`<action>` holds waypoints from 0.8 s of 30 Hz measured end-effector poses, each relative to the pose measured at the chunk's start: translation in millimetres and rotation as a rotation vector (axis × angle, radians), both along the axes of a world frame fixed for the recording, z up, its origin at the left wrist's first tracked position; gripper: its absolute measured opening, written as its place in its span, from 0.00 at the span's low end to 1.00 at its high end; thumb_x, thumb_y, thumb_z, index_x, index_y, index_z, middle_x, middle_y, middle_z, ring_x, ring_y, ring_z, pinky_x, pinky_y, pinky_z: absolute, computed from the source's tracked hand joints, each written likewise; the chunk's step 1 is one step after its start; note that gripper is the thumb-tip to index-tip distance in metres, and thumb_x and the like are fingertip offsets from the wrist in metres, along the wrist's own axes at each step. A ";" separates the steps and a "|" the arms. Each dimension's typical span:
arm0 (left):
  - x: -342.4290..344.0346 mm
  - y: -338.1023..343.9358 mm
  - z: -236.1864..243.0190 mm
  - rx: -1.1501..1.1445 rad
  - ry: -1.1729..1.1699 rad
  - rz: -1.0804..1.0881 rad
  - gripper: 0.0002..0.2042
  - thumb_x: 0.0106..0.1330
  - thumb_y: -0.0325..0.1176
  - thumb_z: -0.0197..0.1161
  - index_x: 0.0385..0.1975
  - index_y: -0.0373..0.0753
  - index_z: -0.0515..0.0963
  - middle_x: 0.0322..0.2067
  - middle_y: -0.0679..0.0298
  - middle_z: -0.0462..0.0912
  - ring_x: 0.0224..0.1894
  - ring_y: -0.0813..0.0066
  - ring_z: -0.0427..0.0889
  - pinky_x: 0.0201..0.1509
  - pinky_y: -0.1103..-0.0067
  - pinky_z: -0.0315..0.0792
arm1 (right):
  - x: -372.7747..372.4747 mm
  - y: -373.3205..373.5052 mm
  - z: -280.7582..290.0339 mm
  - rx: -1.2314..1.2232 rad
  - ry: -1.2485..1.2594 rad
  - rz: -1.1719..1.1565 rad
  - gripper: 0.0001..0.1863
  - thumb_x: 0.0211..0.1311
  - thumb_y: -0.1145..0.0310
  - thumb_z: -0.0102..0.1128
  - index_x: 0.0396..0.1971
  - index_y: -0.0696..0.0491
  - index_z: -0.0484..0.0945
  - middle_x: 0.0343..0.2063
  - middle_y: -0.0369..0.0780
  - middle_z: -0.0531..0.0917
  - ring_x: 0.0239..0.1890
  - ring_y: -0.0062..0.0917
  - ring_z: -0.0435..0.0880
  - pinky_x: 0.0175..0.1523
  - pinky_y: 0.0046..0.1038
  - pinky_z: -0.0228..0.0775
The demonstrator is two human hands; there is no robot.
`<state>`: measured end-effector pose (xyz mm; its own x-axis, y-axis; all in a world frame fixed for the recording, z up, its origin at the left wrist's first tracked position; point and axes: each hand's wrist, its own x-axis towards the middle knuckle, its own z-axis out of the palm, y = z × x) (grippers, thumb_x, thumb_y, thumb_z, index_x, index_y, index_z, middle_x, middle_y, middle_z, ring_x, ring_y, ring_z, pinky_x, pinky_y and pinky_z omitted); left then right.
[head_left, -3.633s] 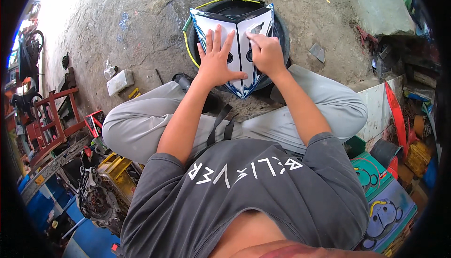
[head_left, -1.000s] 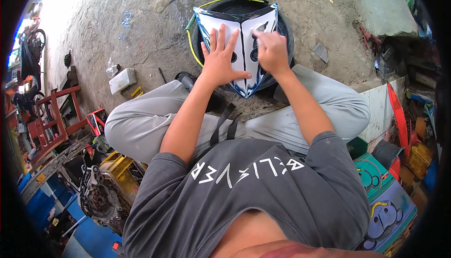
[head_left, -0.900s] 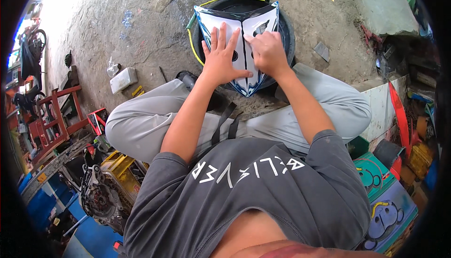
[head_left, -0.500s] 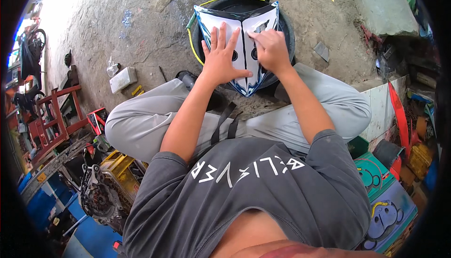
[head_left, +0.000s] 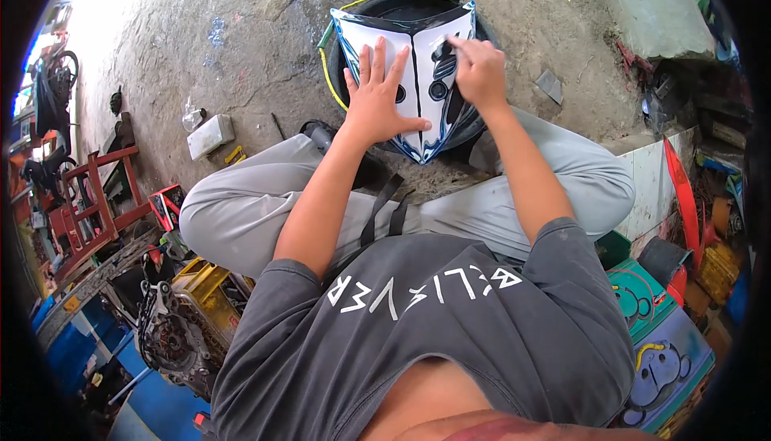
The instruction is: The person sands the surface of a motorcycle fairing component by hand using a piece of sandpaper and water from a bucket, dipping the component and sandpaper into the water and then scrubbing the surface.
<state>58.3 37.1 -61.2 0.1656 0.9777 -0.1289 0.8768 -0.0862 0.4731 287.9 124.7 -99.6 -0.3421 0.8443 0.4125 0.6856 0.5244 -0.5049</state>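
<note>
A shield-shaped white panel with blue and black edges, like a motorcycle fairing piece, lies across a round black tub between my legs. A dark seam splits it down the middle, with dark round marks on both sides. My left hand rests flat on the panel's left half, fingers spread and thumb reaching to the seam. On the right half, beside black markings, my right hand has its fingers curled together, with the index fingertip at the surface. Anything inside that curl is hidden.
A yellow-green strip runs round the tub's left side. On the concrete floor lie a white block and a small grey plate. An engine part stands by a yellow crate at lower left. Teal sheets lie at lower right.
My right hand has slid a little to the right and up over the panel, uncovering black markings and a round mark. The left hand stays in place.
</note>
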 end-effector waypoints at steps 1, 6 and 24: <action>-0.5 -0.2 0.5 -0.001 -0.001 0.001 0.73 0.35 0.67 0.86 0.86 0.57 0.49 0.86 0.46 0.37 0.86 0.35 0.34 0.78 0.27 0.39 | 4.5 5.1 -2.4 0.010 0.044 -0.074 0.18 0.63 0.74 0.60 0.49 0.45 0.91 0.31 0.37 0.87 0.38 0.37 0.84 0.44 0.42 0.69; -3.4 -1.6 -2.3 -0.008 0.007 0.010 0.73 0.35 0.67 0.86 0.86 0.58 0.50 0.86 0.46 0.37 0.86 0.35 0.34 0.78 0.27 0.39 | -14.6 -14.7 1.9 0.006 0.063 -0.016 0.18 0.64 0.74 0.60 0.51 0.48 0.91 0.32 0.38 0.87 0.38 0.37 0.83 0.46 0.42 0.69; -2.2 -0.3 -0.2 -0.024 -0.001 0.009 0.73 0.36 0.65 0.87 0.86 0.57 0.49 0.86 0.45 0.36 0.86 0.34 0.33 0.78 0.28 0.39 | -8.5 -7.3 4.4 0.050 -0.070 -0.056 0.18 0.66 0.73 0.61 0.52 0.44 0.90 0.34 0.35 0.88 0.41 0.33 0.85 0.49 0.40 0.67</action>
